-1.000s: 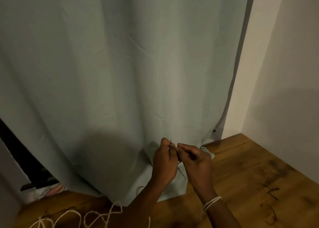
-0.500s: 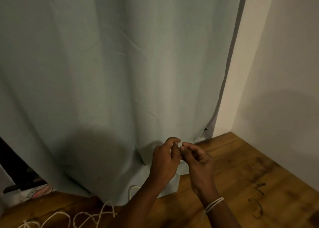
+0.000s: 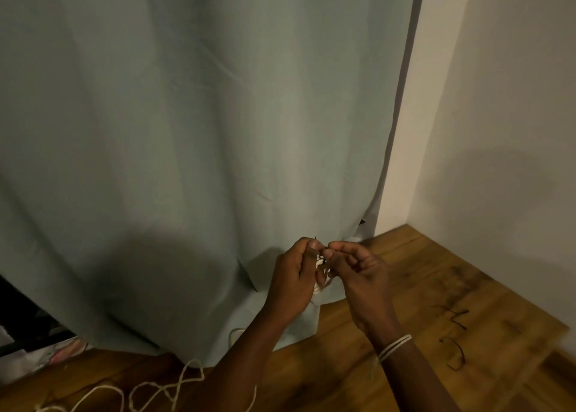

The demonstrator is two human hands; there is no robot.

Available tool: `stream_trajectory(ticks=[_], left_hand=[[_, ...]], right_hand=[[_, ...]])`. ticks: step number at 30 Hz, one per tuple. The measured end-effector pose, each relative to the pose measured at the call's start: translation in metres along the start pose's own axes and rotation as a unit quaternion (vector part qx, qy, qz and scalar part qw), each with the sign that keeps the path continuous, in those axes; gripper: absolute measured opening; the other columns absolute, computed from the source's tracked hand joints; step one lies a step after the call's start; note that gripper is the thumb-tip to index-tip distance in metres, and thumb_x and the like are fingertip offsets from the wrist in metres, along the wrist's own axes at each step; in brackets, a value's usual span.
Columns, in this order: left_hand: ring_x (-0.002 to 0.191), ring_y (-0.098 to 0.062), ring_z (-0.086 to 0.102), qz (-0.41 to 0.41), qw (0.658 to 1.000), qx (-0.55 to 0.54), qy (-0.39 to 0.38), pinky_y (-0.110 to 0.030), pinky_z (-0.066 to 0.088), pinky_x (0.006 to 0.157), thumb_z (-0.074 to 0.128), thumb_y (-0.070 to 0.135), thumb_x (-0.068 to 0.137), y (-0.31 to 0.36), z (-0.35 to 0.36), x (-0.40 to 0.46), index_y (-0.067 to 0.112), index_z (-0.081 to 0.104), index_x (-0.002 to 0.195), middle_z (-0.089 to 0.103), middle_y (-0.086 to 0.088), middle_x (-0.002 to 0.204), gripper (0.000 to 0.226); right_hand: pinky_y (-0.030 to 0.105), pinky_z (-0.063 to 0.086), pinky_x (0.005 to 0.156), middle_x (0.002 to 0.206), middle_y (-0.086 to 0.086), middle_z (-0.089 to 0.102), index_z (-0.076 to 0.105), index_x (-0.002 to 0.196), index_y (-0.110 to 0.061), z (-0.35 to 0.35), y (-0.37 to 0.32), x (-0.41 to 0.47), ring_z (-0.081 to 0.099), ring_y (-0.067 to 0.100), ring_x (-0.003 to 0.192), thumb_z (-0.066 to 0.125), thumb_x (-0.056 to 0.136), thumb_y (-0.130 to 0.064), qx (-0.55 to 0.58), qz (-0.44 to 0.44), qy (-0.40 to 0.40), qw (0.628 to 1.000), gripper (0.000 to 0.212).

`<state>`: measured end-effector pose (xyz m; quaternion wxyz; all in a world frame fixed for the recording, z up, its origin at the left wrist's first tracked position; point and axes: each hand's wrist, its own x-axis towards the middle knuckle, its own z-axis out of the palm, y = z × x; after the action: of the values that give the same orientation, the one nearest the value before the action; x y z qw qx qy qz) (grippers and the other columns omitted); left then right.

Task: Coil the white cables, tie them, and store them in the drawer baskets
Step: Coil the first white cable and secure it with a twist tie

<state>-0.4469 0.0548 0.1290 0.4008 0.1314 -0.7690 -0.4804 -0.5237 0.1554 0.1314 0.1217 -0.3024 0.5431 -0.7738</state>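
My left hand (image 3: pixel 294 279) and my right hand (image 3: pixel 358 274) are held close together above the wooden table (image 3: pixel 405 287). Between them is a small coiled white cable (image 3: pixel 321 271), mostly hidden by the fingers. A thin black twist tie (image 3: pixel 318 246) sticks up between the fingertips of both hands. More loose white cable (image 3: pixel 162 391) lies in loops on the table at the lower left.
A pale grey-green curtain (image 3: pixel 202 131) hangs right behind the hands, its hem resting on the table. Two black twist ties (image 3: pixel 456 318) (image 3: pixel 455 352) lie on the table to the right. A white wall (image 3: pixel 498 131) closes the right side. No drawer baskets are visible.
The hands have stayed pressed together, fingers working at the tie. The camera view has drifted slightly, and the white coil shows more between the hands now.
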Motion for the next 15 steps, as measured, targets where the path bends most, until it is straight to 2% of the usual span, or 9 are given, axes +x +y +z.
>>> stream_trajectory(ticks=[4, 8, 11, 15], left_hand=[[0.063, -0.007, 0.064, -0.018, 1.0, -0.006, -0.004, -0.022, 0.054, 0.064, 0.041, 0.027, 0.103, -0.002, -0.001, 0.0, 0.016, 0.063, 0.098, 0.065, 0.007, 0.069, 0.025], [0.062, -0.004, 0.065, -0.016, 0.999, -0.014, 0.024, -0.013, 0.05, 0.057, 0.045, 0.017, 0.102, 0.004, -0.003, -0.003, 0.015, 0.065, 0.096, 0.066, 0.009, 0.07, 0.02], [0.07, -0.003, 0.068, -0.024, 0.998, -0.026, 0.059, -0.011, 0.05, 0.06, 0.05, 0.02, 0.1, 0.006, -0.003, -0.001, 0.013, 0.068, 0.097, 0.07, 0.008, 0.076, 0.019], [0.072, -0.01, 0.069, -0.037, 0.995, -0.052, 0.073, -0.016, 0.052, 0.064, 0.056, 0.024, 0.097, 0.006, -0.003, 0.001, 0.016, 0.07, 0.099, 0.071, 0.004, 0.079, 0.016]], right_hand=[[0.026, 0.06, 0.072, 0.084, 0.005, 0.077, 0.073, 0.101, -0.004, 0.001, 0.002, 0.0, 0.073, 0.017, 0.077, 0.064, 0.09, -0.002, -0.06, -0.033, -0.005, 0.998, 0.013], [0.026, 0.06, 0.077, 0.091, 0.002, 0.078, 0.072, 0.104, -0.009, 0.003, 0.001, -0.001, 0.074, 0.017, 0.087, 0.066, 0.089, 0.0, -0.072, -0.032, -0.029, 0.997, 0.019], [0.031, 0.061, 0.081, 0.092, 0.004, 0.078, 0.072, 0.103, -0.008, 0.007, 0.001, -0.001, 0.074, 0.02, 0.089, 0.068, 0.086, 0.003, -0.05, -0.016, -0.02, 0.998, 0.021], [0.036, 0.062, 0.079, 0.089, 0.007, 0.077, 0.074, 0.101, -0.005, 0.014, 0.001, -0.002, 0.074, 0.024, 0.086, 0.071, 0.084, 0.001, -0.027, -0.031, 0.031, 0.999, 0.018]])
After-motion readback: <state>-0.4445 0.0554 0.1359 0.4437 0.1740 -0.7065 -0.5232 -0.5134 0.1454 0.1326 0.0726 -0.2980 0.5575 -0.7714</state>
